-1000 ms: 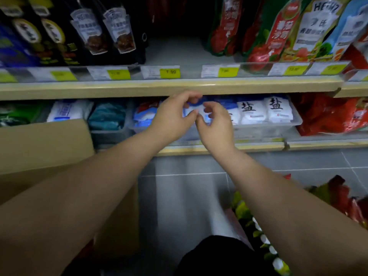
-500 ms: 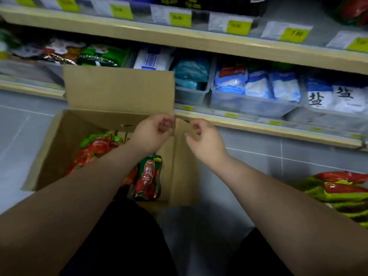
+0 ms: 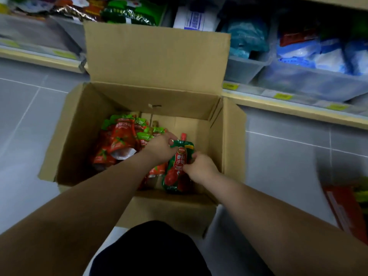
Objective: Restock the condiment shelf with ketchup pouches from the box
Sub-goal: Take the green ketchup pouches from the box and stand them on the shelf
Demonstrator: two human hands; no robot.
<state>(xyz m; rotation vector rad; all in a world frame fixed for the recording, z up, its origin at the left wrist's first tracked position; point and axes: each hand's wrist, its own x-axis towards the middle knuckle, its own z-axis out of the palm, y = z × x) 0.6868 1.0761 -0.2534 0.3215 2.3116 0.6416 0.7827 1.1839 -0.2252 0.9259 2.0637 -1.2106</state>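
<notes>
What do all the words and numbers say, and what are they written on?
"番茄沙司": on the pouch held by the left hand and right hand.
"TOMAT": small print below it on the same pouch; the rest is hidden.
"番茄沙司": faintly, on the left pouch in the box.
Price tags: too blurred to read.
White pack: blue print too blurred to read.

One cardboard box (image 3: 155, 56) stands open. Inside, at its right, one ketchup pouch (image 3: 176, 170) is gripped by two hands, the left hand (image 3: 159, 148) and the right hand (image 3: 201, 168). At the box's left lies a heap of pouches (image 3: 119, 140), too jumbled to count. Behind the box, rightward, sit two clear bins (image 3: 245, 69).
</notes>
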